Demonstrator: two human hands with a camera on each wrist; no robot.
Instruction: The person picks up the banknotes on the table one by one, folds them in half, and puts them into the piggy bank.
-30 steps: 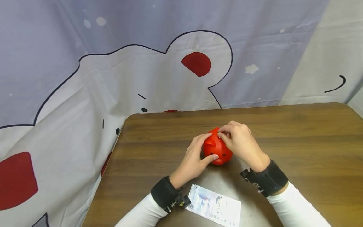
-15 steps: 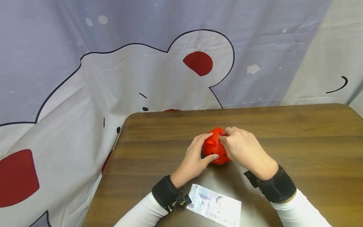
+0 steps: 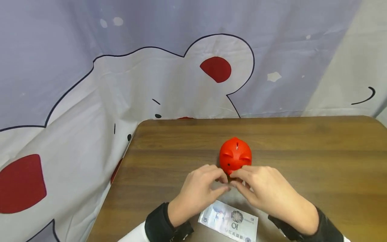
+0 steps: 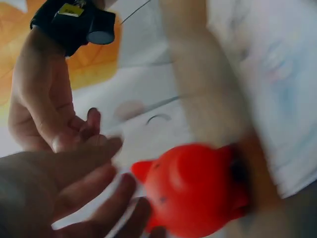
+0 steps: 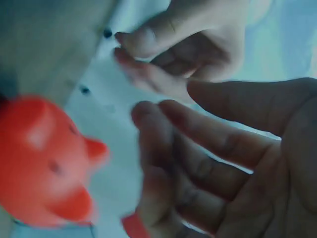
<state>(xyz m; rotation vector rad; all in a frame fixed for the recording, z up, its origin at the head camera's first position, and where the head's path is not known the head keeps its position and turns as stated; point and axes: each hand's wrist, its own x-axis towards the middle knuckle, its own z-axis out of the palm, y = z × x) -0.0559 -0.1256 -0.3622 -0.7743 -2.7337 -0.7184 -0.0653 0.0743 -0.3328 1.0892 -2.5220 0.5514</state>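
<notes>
A grey-and-white printed cloth (image 3: 169, 80) hangs behind a brown wooden table (image 3: 320, 161).

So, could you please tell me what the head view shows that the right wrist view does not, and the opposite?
Only the head view: the slot on top of the red pig, and the printed banknote on the table.

Only the right wrist view: both of the pig's dark eyes together, and the palm of the right hand.

Both: the pig, both hands, the left one included.
</notes>
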